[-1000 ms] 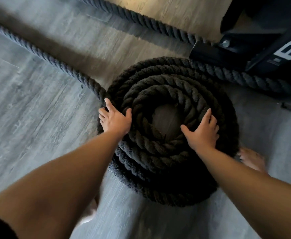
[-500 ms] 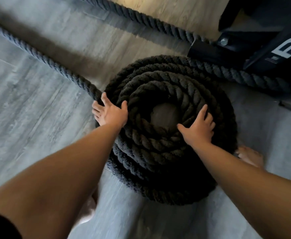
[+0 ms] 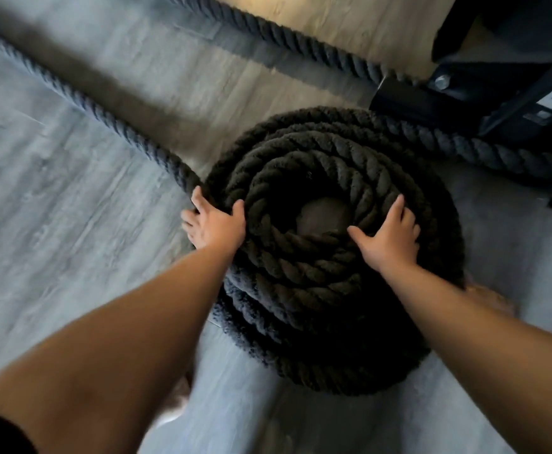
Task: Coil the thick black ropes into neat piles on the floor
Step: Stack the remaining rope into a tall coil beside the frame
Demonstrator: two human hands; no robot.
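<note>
A thick black rope is wound into a stacked round coil (image 3: 317,290) on the grey wood floor, with a small hole at its centre. My left hand (image 3: 215,224) lies on the coil's left outer edge, thumb on top and fingers spread down the side. My right hand (image 3: 389,234) rests flat on the top loops to the right of the hole, fingers spread. A loose length of rope (image 3: 81,99) runs from the far left into the coil beside my left hand. Another stretch (image 3: 484,152) leaves the coil toward the right.
A second black rope (image 3: 284,37) crosses the floor at the top toward a black metal machine base (image 3: 497,93) at the upper right. My bare feet show beside the coil, one at the right (image 3: 490,299) and one at the lower left (image 3: 176,398).
Both hands have stayed on the coil with only small shifts. The right hand has slid a little farther along the top loops.
</note>
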